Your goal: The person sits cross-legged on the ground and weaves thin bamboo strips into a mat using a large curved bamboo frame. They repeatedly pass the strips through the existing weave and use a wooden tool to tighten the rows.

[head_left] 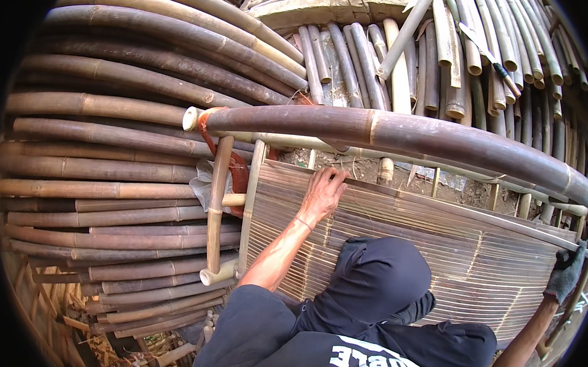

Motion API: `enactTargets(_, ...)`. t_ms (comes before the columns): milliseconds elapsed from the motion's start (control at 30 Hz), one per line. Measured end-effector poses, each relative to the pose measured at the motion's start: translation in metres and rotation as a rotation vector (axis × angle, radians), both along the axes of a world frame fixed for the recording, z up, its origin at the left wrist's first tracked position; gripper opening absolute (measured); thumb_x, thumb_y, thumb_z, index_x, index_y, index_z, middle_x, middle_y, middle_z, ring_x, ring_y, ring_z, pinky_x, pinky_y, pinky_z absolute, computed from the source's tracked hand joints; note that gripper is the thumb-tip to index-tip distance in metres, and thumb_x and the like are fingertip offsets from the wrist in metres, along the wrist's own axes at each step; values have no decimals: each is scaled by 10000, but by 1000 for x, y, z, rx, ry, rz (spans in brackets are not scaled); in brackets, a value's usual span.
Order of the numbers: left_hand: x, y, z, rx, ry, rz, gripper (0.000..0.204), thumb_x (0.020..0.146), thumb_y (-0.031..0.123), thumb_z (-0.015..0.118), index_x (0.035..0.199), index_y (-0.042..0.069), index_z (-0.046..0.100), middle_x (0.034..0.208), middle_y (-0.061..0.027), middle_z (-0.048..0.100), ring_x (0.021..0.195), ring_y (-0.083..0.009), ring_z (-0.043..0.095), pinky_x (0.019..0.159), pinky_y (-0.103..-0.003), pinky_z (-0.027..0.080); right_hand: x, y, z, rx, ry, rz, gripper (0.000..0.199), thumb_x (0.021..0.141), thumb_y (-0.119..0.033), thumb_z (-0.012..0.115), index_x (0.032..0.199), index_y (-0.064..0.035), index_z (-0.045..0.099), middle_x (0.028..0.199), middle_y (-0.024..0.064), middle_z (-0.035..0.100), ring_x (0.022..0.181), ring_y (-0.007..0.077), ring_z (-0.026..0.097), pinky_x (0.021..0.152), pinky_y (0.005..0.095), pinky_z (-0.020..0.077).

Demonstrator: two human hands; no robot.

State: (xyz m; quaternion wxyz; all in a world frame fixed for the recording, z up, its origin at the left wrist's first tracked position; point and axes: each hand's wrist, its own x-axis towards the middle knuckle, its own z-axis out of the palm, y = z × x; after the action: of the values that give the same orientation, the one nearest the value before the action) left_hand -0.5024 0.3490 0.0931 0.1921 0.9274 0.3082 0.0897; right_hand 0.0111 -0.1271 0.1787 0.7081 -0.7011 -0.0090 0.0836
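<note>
Slat panel (402,257) sits centre to right, below the thick pole (397,132), which crosses above it from centre-left to far right. Stacked poles (110,172) fill the left. Upright poles (432,53) stand behind, at top. Short post (217,200) stands just left of the panel. Left hand (322,194) rests on the panel's upper edge; gloved right hand (565,273) is at its right end.

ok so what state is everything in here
flat woven bamboo slat panel: standing on edge, tilted
thick brown bamboo pole: lying crosswise above the panel, left end tied
orange-red strap: wrapped round the pole's left end
left hand: bare, fingers hooked over the panel's top edge
right hand: gloved, at the panel's right end, grip unclear
</note>
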Motion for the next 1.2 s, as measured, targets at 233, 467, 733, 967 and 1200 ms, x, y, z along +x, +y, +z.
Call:
enactTargets(233, -19, 4, 19, 74, -6, -20, 281, 939, 227, 629, 1194, 112, 657, 1095, -142, 615, 1053, -314, 585, 919, -459, 485, -18, -18, 34, -102, -48, -25, 318, 1024, -188, 497, 1324, -114, 573, 1012, -12, 567, 835, 100, 523, 761, 232, 438)
enactTargets(467, -36, 35, 6, -57, 5, -32, 264, 922, 229, 647, 1154, 103, 663, 1047, -130, 621, 1000, -325, 603, 873, -464, 492, -57, 59, 72, -141, -51, 70, 211, 1030, -283, 527, 1129, -138, 644, 773, -33, 510, 688, 88, 509, 632, 223, 450)
enactTargets(733, 6, 63, -18, -199, -118, -348, 269, 883, 171, 678, 1129, 80, 615, 1065, -142, 579, 1020, -365, 561, 862, -449, 468, -59, 111, -12, -67, 268, -125, 221, 968, -355, 628, 891, -150, 608, 708, 8, 546, 543, 154, 557, 513, 338, 536)
enactTargets(967, 52, 47, -70, -309, 93, -348, 147, 931, 201, 637, 922, 66, 696, 939, -156, 601, 950, -365, 573, 809, -454, 476, -56, 105, -113, 24, 392, -227, 133, 931, -151, 622, 999, -38, 633, 763, 85, 661, 532, 218, 629, 531, 400, 602)
enactTargets(1200, 76, 50, -100, -233, 407, -398, 328, 969, 343, 542, 907, 63, 700, 968, -191, 635, 951, -408, 597, 843, -508, 482, -66, 105, -173, -1036, -145, -144, 239, 907, -210, 596, 1066, -46, 667, 968, 191, 686, 845, 357, 695, 796, 436, 562)
